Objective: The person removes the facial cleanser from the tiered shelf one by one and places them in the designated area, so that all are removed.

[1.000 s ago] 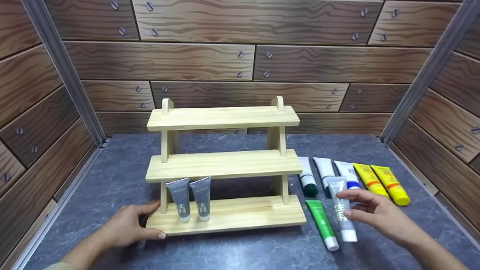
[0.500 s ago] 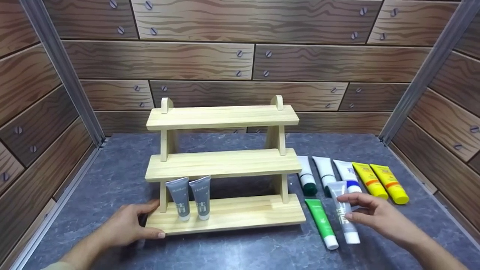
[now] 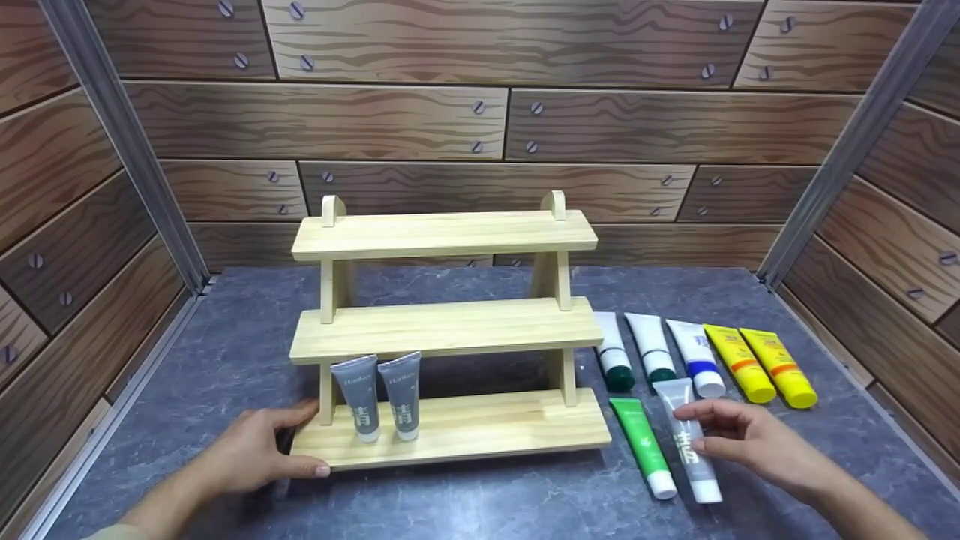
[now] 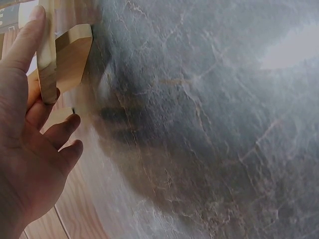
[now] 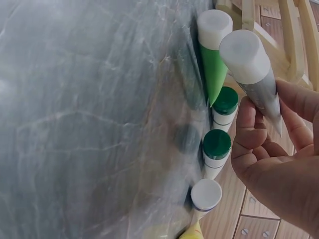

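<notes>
A three-tier wooden display rack (image 3: 450, 330) stands in the middle of the table. My left hand (image 3: 251, 454) grips the left end of its bottom shelf; in the left wrist view the thumb and fingers lie on opposite sides of the board (image 4: 47, 55). With thumb and fingers, my right hand (image 3: 757, 442) pinches a grey squeeze tube with a white cap (image 3: 696, 469), cap towards me. Just left of it lies a green tube (image 3: 643, 446). Two grey tubes (image 3: 358, 397) stand caps down at the left of the bottom shelf.
To the right of the rack lies a row of tubes: two white ones with green caps (image 3: 651, 346), a white one with a blue band (image 3: 694, 349), and two yellow ones (image 3: 778, 367). Wood-patterned walls (image 3: 480, 124) enclose the dark marbled table (image 3: 480, 499).
My right hand has brought the grey tube slightly nearer to me, uncovering the blue-banded tube's white cap and a green cap behind. My left hand stays on the rack.
</notes>
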Demonstrator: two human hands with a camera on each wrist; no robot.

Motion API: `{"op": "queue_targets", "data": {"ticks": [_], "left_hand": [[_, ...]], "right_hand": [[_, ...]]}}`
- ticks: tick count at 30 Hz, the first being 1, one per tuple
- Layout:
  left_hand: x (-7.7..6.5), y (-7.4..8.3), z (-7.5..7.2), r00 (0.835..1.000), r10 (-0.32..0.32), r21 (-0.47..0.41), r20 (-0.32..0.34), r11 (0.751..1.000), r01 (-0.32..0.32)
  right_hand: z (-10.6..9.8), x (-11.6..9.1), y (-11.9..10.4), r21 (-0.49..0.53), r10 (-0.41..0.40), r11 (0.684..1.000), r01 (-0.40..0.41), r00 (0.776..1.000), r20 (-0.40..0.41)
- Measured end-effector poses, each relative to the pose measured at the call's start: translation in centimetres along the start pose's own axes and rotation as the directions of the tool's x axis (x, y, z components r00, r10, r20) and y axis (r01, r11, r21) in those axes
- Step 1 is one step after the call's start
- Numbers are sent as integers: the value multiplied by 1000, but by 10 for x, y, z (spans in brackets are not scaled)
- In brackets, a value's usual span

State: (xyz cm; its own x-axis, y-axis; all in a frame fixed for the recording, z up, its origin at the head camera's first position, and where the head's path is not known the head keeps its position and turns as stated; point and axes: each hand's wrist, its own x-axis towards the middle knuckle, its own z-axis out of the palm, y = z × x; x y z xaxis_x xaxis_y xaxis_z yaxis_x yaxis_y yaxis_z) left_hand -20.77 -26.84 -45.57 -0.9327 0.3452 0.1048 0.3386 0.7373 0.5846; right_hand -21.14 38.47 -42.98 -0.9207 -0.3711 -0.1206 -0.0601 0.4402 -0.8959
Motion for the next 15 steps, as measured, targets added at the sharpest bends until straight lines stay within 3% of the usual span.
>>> {"op": "queue_targets", "data": {"ticks": [15], "left_hand": [[-1,0,1,1000,17,0,-1,1000,-17]], "right_hand": [[-4,1,13,-26,25,999,-25,1000,16]]}}
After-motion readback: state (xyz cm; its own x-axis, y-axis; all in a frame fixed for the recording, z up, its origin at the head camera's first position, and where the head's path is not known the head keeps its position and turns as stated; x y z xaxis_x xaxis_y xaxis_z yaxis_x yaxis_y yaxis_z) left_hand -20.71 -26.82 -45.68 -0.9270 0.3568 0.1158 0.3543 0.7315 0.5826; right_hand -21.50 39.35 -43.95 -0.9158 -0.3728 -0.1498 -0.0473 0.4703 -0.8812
